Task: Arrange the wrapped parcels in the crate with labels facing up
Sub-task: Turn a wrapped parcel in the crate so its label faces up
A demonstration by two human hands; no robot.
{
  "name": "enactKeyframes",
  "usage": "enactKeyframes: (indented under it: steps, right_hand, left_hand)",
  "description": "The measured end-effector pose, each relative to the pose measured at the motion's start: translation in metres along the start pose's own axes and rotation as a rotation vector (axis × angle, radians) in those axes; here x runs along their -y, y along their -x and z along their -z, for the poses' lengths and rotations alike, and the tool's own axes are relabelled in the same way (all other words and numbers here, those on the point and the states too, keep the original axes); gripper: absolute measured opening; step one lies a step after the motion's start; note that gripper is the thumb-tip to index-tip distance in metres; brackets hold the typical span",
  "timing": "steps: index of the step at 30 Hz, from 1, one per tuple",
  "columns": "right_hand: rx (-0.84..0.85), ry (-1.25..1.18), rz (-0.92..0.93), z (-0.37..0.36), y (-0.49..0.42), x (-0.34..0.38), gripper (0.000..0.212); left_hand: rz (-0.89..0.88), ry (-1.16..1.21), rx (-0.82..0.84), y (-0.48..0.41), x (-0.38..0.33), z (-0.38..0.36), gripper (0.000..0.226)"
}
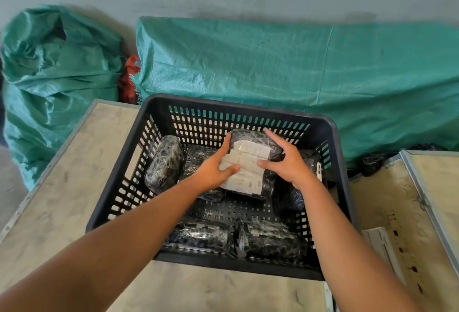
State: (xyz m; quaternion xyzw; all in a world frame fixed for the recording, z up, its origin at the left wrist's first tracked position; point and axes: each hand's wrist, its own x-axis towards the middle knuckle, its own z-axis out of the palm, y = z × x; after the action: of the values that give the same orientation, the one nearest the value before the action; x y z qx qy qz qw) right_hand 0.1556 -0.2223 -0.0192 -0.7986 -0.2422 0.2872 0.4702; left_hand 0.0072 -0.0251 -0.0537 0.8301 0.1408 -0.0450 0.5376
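Note:
A black slotted plastic crate sits on a wooden crate lid. Inside it, both hands hold one black wrapped parcel with its white label facing up. My left hand grips its left side, thumb on the label. My right hand grips its right side. Another wrapped parcel leans against the crate's left wall, showing no label. Two more parcels lie along the near wall, one on the left and one on the right. Further dark parcels lie under and beside the held one, partly hidden.
The wooden lid has metal-edged borders. A second wooden box with a white strip on it stands to the right. Green woven sacks lie against the wall behind, with a red item between them.

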Motion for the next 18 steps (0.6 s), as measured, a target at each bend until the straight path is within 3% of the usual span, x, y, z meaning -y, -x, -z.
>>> enactKeyframes:
  steps: [3, 6, 14, 18]
  right_hand:
    - [0.031, 0.123, -0.005, 0.0, 0.0, -0.007, 0.092]
    - [0.061, 0.245, -0.072, -0.002, -0.002, -0.01, 0.093]
    - [0.112, 0.566, -0.282, -0.02, -0.013, -0.018, 0.105]
    - [0.177, 0.707, -0.419, -0.04, -0.013, -0.015, 0.119]
  left_hand:
    - [0.028, -0.141, 0.154, 0.001, 0.004, -0.007, 0.117]
    - [0.073, -0.362, 0.207, 0.003, 0.009, -0.017, 0.132]
    - [0.082, -1.009, 0.15, -0.01, 0.025, -0.043, 0.116]
    - [0.109, -1.037, 0.153, -0.011, 0.031, -0.051, 0.108]
